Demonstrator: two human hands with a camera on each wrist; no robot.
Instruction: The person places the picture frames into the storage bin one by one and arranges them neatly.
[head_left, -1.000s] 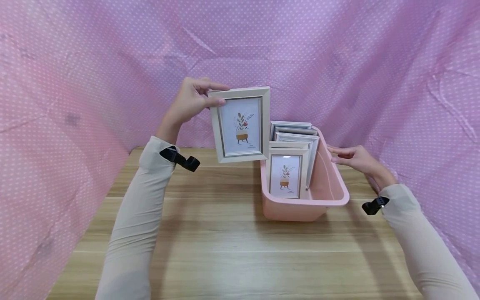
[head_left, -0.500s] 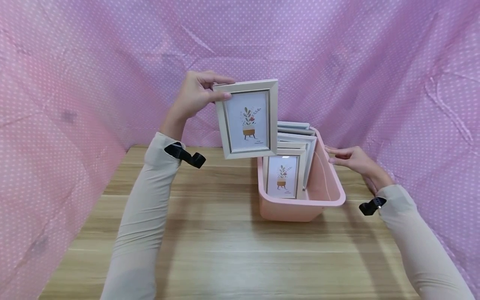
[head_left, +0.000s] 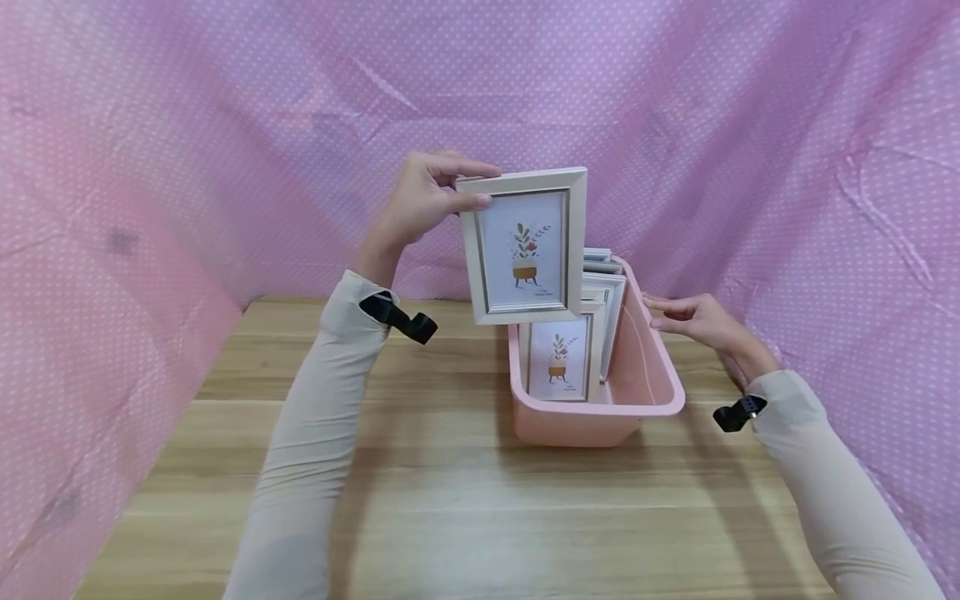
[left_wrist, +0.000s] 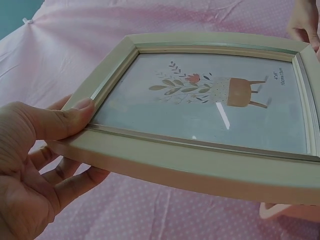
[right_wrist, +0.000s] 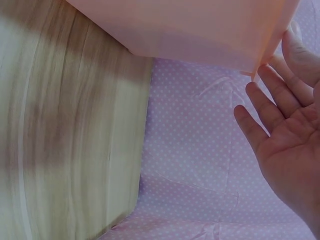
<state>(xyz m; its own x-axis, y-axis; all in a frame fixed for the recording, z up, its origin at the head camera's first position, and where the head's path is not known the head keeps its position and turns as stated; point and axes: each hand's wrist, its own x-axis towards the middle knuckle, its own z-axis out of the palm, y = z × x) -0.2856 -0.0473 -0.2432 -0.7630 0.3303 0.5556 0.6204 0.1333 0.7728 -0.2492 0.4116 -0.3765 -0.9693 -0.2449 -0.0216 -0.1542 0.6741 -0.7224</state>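
My left hand (head_left: 429, 198) pinches the upper left corner of a cream picture frame (head_left: 471, 258), thumb on the front and fingers behind. In the left wrist view the held picture frame (left_wrist: 190, 175) shows a potted plant print under glass. It hangs in front of the far left part of a pink plastic bin (head_left: 600, 409), hiding some of what stands inside. Another cream picture frame (head_left: 597, 350) with the same print leans in the bin. My right hand (head_left: 697, 320) touches the bin's right rim, its fingers nearly straight in the right wrist view (right_wrist: 295, 120).
Several white and grey frames (head_left: 613, 321) stand upright behind the cream one in the bin. A wood-grain table (head_left: 420, 467) lies beneath. Pink dotted cloth (head_left: 300, 125) hangs behind and at both sides. A black wrist strap (head_left: 738, 414) sticks out from the right sleeve.
My left hand has carried the picture frame to the right, rising slightly and then dropping, so it now overlaps the bin more. The right hand stays at the rim.
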